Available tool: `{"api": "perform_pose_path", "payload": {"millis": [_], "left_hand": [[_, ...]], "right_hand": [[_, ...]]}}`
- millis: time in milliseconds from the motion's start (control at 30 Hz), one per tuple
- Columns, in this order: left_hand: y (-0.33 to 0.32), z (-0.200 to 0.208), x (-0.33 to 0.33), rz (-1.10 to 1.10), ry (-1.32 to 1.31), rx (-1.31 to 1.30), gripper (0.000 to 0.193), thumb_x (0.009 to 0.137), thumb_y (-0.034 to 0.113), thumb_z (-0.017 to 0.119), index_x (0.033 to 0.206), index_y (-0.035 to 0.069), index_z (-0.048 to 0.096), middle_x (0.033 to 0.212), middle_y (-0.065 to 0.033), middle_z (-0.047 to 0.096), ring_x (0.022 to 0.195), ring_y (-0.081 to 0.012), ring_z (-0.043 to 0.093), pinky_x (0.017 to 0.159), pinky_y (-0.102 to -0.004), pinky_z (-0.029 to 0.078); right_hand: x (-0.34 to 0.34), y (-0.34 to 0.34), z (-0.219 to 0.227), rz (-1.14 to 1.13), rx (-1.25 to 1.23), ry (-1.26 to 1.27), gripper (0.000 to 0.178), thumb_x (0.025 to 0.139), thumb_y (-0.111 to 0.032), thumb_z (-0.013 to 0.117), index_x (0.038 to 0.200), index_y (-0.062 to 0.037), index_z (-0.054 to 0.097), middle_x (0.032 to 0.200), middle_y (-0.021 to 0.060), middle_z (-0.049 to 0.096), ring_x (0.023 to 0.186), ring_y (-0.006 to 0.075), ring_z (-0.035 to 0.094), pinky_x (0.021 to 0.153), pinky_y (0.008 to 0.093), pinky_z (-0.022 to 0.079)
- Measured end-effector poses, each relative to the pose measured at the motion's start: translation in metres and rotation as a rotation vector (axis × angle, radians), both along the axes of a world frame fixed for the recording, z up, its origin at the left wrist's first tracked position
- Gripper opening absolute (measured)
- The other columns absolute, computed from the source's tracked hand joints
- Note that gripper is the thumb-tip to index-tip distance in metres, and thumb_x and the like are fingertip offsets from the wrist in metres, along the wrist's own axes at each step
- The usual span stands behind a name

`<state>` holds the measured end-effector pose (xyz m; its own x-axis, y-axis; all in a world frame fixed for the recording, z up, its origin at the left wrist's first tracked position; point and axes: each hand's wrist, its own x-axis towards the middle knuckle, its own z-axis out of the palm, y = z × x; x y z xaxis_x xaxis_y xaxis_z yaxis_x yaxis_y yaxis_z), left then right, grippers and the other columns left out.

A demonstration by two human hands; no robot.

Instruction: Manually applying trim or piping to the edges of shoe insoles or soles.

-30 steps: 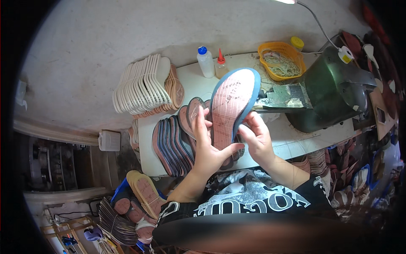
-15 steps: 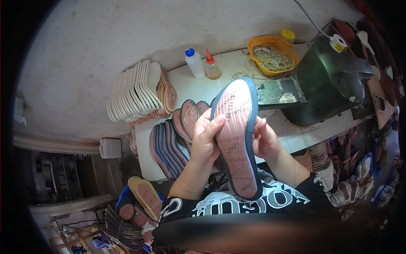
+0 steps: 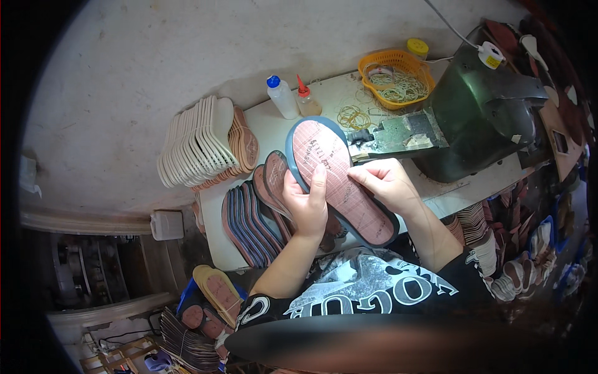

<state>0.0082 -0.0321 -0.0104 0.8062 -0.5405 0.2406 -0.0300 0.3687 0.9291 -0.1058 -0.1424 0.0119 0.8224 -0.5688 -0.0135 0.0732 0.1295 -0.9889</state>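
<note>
A shoe insole (image 3: 336, 163), pinkish with black print and a dark blue-grey rim, is tilted in front of me, its broad end up and to the left. My left hand (image 3: 306, 204) grips its left edge, thumb lying on the pink face and the other fingers behind. At the right edge, near the middle, my right hand (image 3: 387, 184) is closed in a pinch. Whatever lies between those fingertips is too small to make out. Behind the insole's left side, more pink insoles (image 3: 276, 169) lie on the white table (image 3: 233, 257).
Left on the table are a row of blue-edged insoles (image 3: 244, 218) and a stack of cream ones (image 3: 198, 143). Two bottles, blue-capped (image 3: 283, 100) and red-tipped (image 3: 308, 100), stand behind. Right are a yellow basket (image 3: 374, 93) of rubber bands and a dark green machine (image 3: 479, 118).
The insole has shifted left and turned, its lower end swinging right and up. My right hand has come from open beside the edge to a pinch there. The left still holds on.
</note>
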Motion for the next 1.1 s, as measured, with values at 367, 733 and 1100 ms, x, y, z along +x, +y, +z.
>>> {"api": "perform_pose_path", "payload": {"millis": [367,733,1100], "left_hand": [[-0.036,-0.033,0.028,0.125,0.055,0.176,0.024,0.082,0.013,0.070,0.095,-0.003,0.060,0.106,-0.0047,0.044,0.097,-0.0134,0.048,0.088,-0.0264,0.038],[-0.069,-0.042,0.059,0.002,0.230,0.184,0.029,0.083,0.018,0.069,0.098,-0.006,0.060,0.108,-0.0076,0.048,0.097,-0.0159,0.053,0.088,-0.0273,0.041],[-0.093,0.011,0.122,-0.068,-0.739,0.674,0.059,0.073,0.047,0.073,0.108,0.001,0.064,0.136,-0.0242,0.042,0.130,-0.0400,0.031,0.106,-0.0444,0.030]], "right_hand": [[0.006,-0.020,-0.006,-0.096,-0.230,0.189,0.032,0.093,-0.023,0.056,0.079,0.0045,0.064,0.066,-0.0041,0.057,0.060,0.0030,0.045,0.055,0.0216,0.040],[-0.048,0.006,-0.006,0.244,0.642,0.168,0.029,0.089,-0.025,0.061,0.091,0.0039,0.063,0.075,0.0139,0.067,0.060,0.0196,0.067,0.053,0.0264,0.054],[0.011,0.026,-0.022,-0.104,0.632,-0.065,0.029,0.094,-0.025,0.053,0.092,0.0028,0.061,0.070,0.0143,0.065,0.055,0.0196,0.065,0.050,0.0256,0.052]]}}
